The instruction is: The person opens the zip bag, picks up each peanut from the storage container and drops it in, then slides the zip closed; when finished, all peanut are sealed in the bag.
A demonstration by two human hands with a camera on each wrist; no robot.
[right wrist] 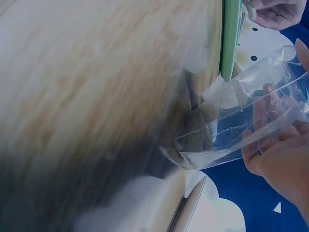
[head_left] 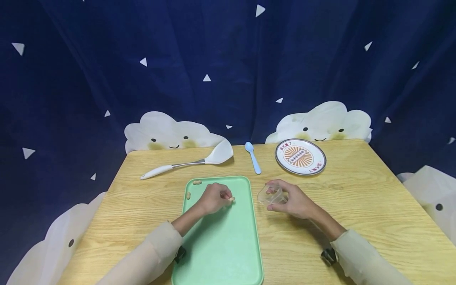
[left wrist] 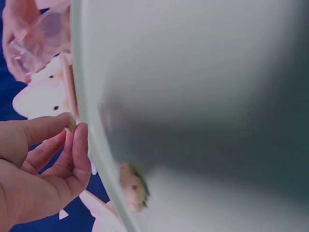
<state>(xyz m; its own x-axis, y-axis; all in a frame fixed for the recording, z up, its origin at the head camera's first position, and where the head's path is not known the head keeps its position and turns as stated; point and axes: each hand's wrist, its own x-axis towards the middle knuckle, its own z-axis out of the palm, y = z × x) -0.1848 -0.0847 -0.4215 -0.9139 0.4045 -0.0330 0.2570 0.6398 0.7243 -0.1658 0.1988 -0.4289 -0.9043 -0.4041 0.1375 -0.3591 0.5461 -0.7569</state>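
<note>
A sleeve (head_left: 147,249) fills lower left; mid-frame, the left hand (head_left: 214,198) pinches a peanut (head_left: 232,199), likely light, brittle, best held mid-shell; the right hand (head_left: 296,201) grips a bag (head_left: 268,197), probably limp, slippery.

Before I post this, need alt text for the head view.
A person's left hand pinches a peanut over a green tray; the right hand holds a clear plastic bag. Two more peanuts lie in the tray; farther back are a spatula, blue spoon and plate.

The peanuts (head_left: 197,182) are tan, the tray (head_left: 229,245) green.
</note>
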